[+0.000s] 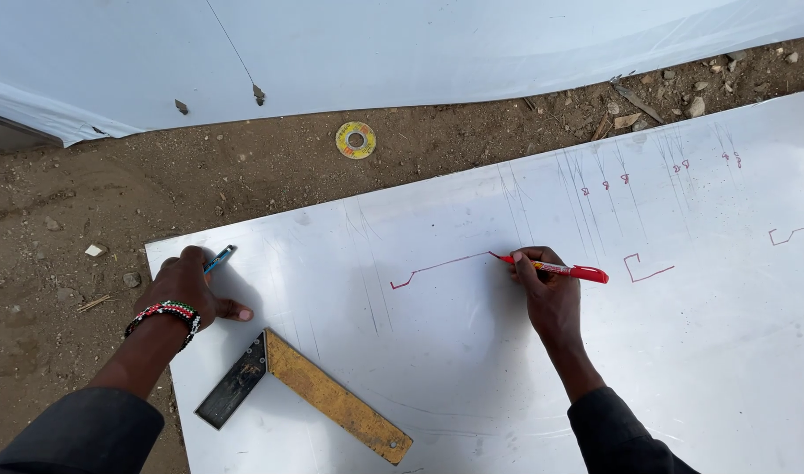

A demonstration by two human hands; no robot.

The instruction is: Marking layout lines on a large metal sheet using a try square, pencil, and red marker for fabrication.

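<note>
Left hand [187,290] is resting knuckles-up, fingers curled, thumb sticking out to the right, beaded band at the wrist. Right hand [549,294] is reaching further forward, fingers [526,261] pinching closed in a writing grip. Both forearms are extending from dark sleeves.

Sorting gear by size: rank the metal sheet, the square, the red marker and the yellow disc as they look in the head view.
1. metal sheet
2. square
3. red marker
4. yellow disc, though it lies farther from the camera.

Yellow grinding disc [355,140] on the dirt ground [59,202], second white sheet [402,53] beyond — small stones [696,107] scattered
</note>
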